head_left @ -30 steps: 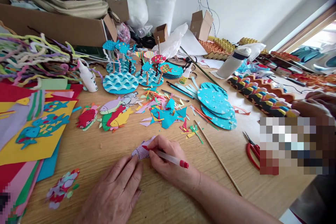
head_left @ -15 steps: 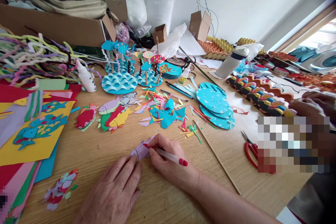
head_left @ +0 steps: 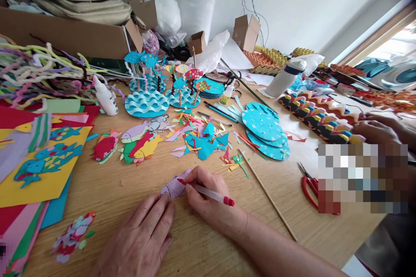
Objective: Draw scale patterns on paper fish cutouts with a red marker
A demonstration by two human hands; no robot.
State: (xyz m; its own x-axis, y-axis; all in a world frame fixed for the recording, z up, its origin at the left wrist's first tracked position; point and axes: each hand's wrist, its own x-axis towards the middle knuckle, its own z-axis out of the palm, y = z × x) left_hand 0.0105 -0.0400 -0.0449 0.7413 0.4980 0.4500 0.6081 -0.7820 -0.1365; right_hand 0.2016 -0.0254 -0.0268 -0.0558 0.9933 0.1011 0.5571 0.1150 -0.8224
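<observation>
A small purple paper fish (head_left: 173, 187) with dark drawn scale lines lies flat on the wooden table. My right hand (head_left: 211, 203) is closed around a felt-tip pen (head_left: 212, 193) with a whitish barrel and a red end cap. Its red tip is at the fish's upper body, and my fingers cover part of the tail side. Lying flat, my left hand (head_left: 143, 233) has its fingertips at the fish's lower left edge. Beyond the hands are a red paper fish (head_left: 104, 149), a yellow paper fish (head_left: 147, 147) and a heap of paper scraps (head_left: 206, 140).
To the right lie a wooden stick (head_left: 266, 194), red-handled scissors (head_left: 310, 190) and blue discs (head_left: 263, 123). Coloured paper sheets (head_left: 65, 177) and confetti dots (head_left: 74, 233) are left. A glue bottle (head_left: 105, 97) stands behind. Another person's hands (head_left: 378, 127) are at far right.
The view has shifted very slightly. Both hands keep nearly the same pose, with the pen still at the purple fish. The other person's hands at far right have moved a little.
</observation>
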